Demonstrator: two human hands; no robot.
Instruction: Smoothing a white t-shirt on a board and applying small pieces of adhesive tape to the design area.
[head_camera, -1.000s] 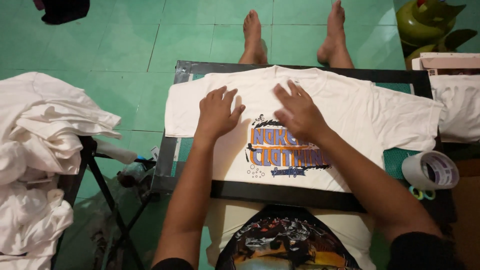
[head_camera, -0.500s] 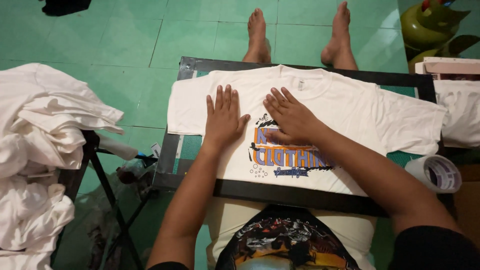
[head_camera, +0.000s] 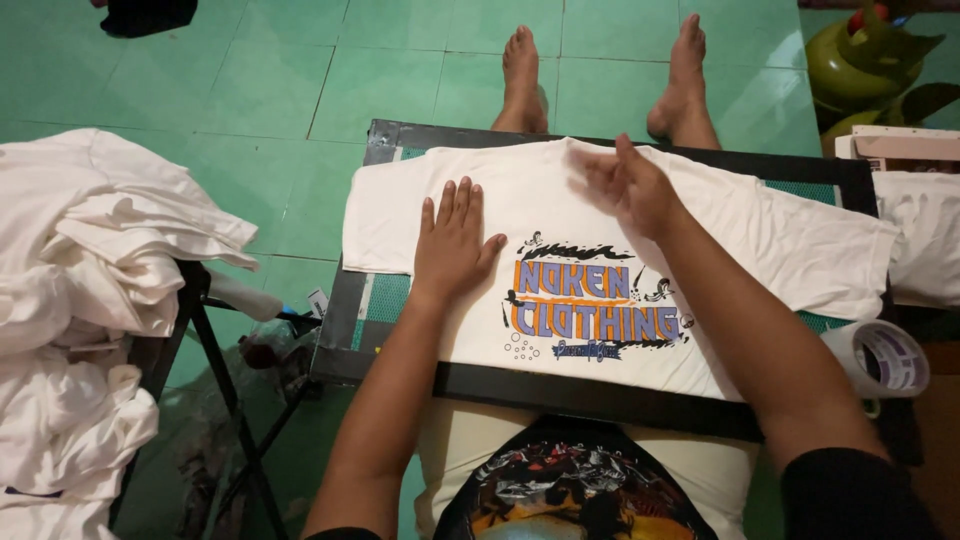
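On the white T-shirt (head_camera: 600, 250) spread across the dark board (head_camera: 560, 385), the left hand (head_camera: 455, 245) is lying flat, fingers together and pressed to the cloth just left of the purple-and-orange print (head_camera: 590, 305). The right hand (head_camera: 630, 185) is hovering open above the shirt's upper chest, blurred, palm angling down, gripping nothing. To my eye the person is smoothing the shirt flat on the board, one hand pinning while the other sweeps; the next move seems to call for a light, even stroke outward from the print so no crease is dragged into it.

Beyond the shirt's top edge, two bare feet (head_camera: 600, 75) are resting on the green tiled floor (head_camera: 300, 90). To the shirt's left, a heap of white garments (head_camera: 90, 300) is piling over a black stand (head_camera: 215, 350). At the shirt's lower right corner a roll of tape (head_camera: 885, 360) is sitting close to the sleeve, the one thing that might catch a wide sweep. Past the right sleeve more white cloth (head_camera: 920, 240) is lying, with a green gas cylinder (head_camera: 860, 65) farther back.
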